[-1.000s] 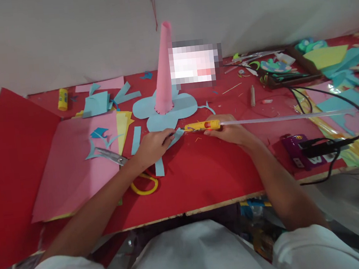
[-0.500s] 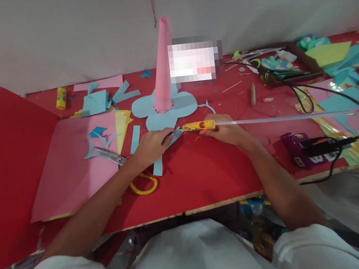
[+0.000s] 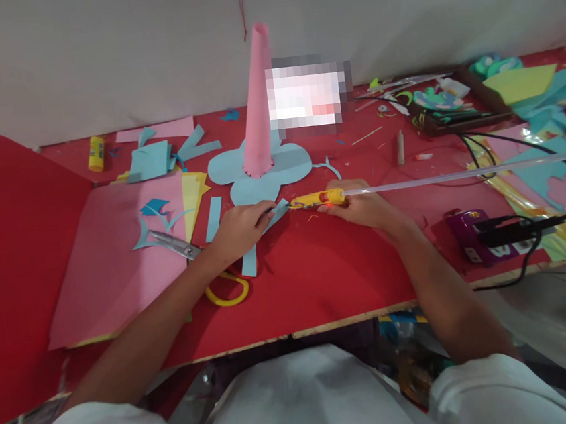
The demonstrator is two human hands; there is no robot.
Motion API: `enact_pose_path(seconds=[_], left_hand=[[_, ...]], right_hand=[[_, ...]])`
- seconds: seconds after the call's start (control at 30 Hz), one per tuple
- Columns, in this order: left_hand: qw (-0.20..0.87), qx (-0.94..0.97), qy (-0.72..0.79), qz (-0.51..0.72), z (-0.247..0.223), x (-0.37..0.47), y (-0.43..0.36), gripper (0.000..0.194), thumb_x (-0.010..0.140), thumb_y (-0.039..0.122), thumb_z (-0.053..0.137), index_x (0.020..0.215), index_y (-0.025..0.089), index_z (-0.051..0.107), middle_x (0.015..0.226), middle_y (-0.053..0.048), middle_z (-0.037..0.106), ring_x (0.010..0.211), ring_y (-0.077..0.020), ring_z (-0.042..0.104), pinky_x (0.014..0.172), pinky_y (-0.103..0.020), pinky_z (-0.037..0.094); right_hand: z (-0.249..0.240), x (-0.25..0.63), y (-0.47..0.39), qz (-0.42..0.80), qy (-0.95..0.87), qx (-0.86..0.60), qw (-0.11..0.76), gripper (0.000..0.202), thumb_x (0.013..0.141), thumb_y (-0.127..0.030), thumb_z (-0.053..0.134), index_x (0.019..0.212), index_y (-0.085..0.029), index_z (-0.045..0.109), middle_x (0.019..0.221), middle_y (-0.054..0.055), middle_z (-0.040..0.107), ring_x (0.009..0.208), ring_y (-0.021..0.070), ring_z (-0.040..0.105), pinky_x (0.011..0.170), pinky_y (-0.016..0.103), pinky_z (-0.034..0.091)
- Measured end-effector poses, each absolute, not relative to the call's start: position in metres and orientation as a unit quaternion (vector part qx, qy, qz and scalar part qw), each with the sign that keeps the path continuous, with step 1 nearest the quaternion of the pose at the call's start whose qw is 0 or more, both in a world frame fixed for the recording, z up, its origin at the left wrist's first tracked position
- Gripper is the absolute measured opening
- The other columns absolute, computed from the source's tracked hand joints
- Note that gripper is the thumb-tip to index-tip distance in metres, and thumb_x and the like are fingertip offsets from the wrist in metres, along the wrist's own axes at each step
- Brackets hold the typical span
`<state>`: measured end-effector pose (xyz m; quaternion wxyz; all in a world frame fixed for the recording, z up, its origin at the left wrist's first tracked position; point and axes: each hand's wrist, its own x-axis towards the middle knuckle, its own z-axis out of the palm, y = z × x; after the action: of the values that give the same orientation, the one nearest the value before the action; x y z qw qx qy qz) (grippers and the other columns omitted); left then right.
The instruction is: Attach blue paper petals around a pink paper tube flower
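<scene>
Red covers the worktop [image 3: 330,274], with a red board [image 3: 26,266] slanting up at its left end. Pink sheets [image 3: 112,277] lie beside the board, over yellow ones. Right of them, a pink paper cone [image 3: 256,113] stands nearly upright on a light-blue petal shape [image 3: 293,164]. A clear rod [image 3: 436,180] juts rightward from the back of a yellow glue gun [image 3: 317,199]. The scissors [image 3: 190,251] have their blades over the pink sheets and their yellow handles on the worktop, passing beneath the left forearm. Near the right edge sits a purple box [image 3: 462,237] with black cables across it.

The right hand [image 3: 360,204] is closed around the glue gun, its nozzle pointing left. The left hand [image 3: 239,230] pinches a light-blue strip [image 3: 277,214] in front of the petal shape; the nozzle is at the strip's free end, though whether they touch cannot be told. Smallest, a yellow tube [image 3: 96,154] stands near the wall, behind the pink sheets.
</scene>
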<state>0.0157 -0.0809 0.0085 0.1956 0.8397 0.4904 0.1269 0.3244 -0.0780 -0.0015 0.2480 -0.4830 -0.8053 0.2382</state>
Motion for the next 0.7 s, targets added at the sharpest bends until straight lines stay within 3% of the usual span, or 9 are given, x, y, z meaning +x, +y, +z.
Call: enact_pose_path(seconds=[0.7], left_hand=[[0.188, 0.845, 0.486, 0.124, 0.0094, 0.0155, -0.0818, 0.035, 0.107, 0.034, 0.046, 0.128, 0.025, 0.072, 0.110, -0.004, 0.081, 0.091, -0.0208, 0.073, 0.072, -0.029, 0.042]], right_hand=[[-0.0025, 0.3207, -0.0759, 0.214, -0.831, -0.444, 0.259, 0.034, 0.100, -0.057, 0.062, 0.090, -0.025, 0.069, 0.092, 0.006, 0.073, 0.083, 0.0241, 0.068, 0.074, 0.036, 0.050]])
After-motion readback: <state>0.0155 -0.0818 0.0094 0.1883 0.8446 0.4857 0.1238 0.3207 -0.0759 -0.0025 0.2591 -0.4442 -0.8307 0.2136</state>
